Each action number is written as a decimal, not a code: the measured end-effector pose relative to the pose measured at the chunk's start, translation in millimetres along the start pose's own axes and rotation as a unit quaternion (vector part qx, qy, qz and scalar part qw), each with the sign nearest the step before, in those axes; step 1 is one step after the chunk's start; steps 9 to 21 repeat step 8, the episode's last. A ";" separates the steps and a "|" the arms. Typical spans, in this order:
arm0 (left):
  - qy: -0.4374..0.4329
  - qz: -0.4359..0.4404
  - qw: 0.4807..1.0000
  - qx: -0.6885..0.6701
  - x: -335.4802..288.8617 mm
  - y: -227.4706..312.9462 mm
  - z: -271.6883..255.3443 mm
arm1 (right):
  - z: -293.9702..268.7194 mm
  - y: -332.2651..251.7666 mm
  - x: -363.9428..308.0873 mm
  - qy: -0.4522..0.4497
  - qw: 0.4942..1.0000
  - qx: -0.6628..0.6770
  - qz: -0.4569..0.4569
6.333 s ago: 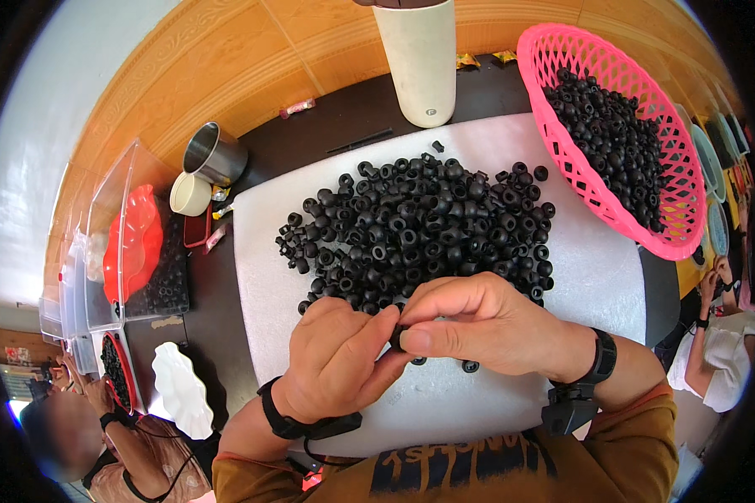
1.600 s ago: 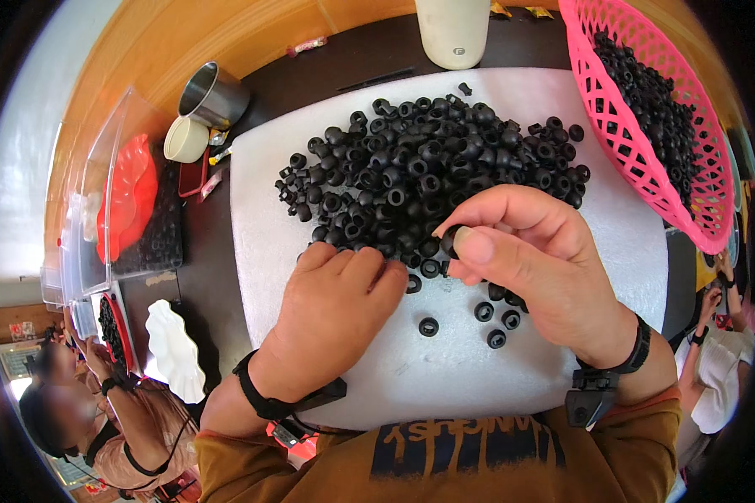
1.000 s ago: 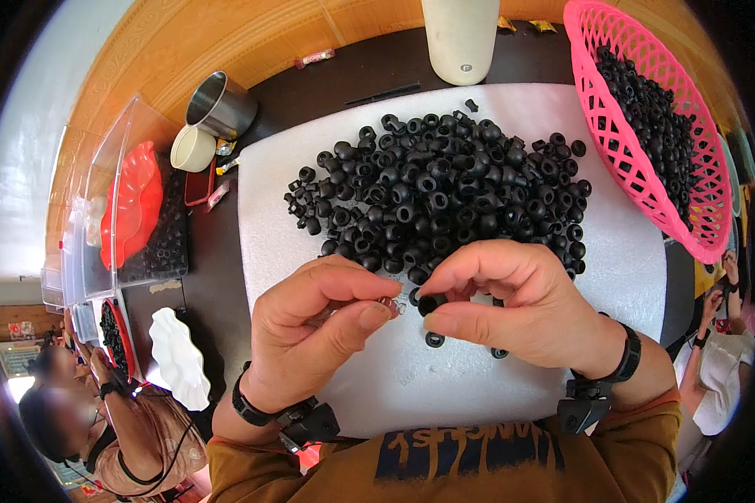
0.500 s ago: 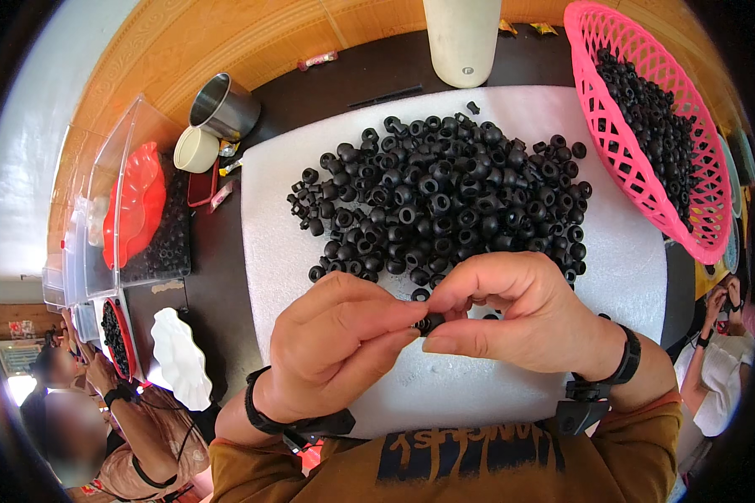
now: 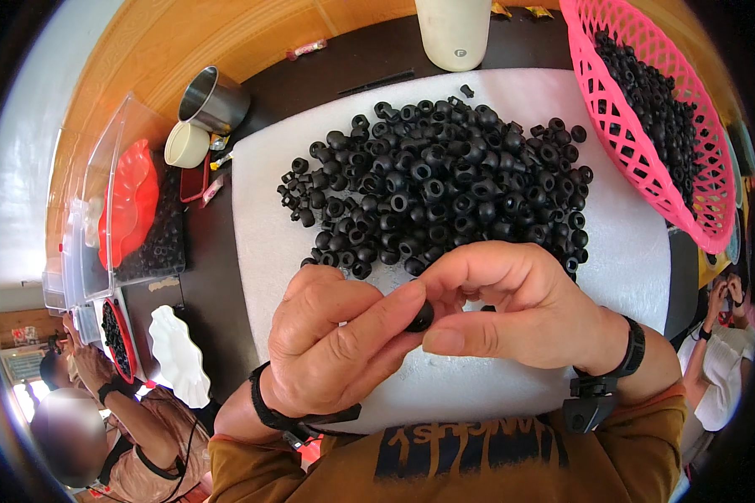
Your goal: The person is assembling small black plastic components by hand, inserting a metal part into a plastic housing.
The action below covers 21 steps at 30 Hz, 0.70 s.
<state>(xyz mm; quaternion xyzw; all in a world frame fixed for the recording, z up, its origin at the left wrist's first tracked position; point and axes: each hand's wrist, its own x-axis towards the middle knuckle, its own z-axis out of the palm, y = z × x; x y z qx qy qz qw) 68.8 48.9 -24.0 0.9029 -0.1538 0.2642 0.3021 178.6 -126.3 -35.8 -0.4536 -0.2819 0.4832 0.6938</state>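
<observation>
In front of my chest, my left hand pinches a small black round piece between its fingertips. My right hand meets it from the other side, with its curled index finger and thumb closed in at the same piece. Its exact grip is partly hidden behind the left fingers. Just beyond both hands, a broad pile of hollow black ball-shaped pieces covers much of a white foam board. Each shows a round opening, and smaller black parts lie at the pile's left edge.
A pink lattice basket of black parts stands far right. A white cylinder, steel cup and cream cup stand along the back. Left are a clear bin, red tray and white scalloped tray. People sit at both sides.
The view has shifted slightly, so the pile sits higher in it. Between my fingers the piece has turned, now showing a smooth rounded side. My hands stay together.
</observation>
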 end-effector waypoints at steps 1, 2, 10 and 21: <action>-0.007 0.003 1.000 0.011 0.7 1.4 -0.9 | 0.6 -2.0 0.2 -0.001 1.000 0.000 0.012; -0.007 0.003 1.000 0.010 0.7 1.3 0.1 | 1.0 -2.8 0.0 -0.001 1.000 0.000 0.025; -0.015 -0.068 0.998 -0.008 1.8 -4.3 -4.8 | -0.6 -7.0 -4.0 0.057 0.998 -0.010 0.021; -0.015 -0.068 0.998 -0.008 1.8 -4.3 -4.8 | -0.6 -7.0 -4.0 0.057 0.998 -0.010 0.021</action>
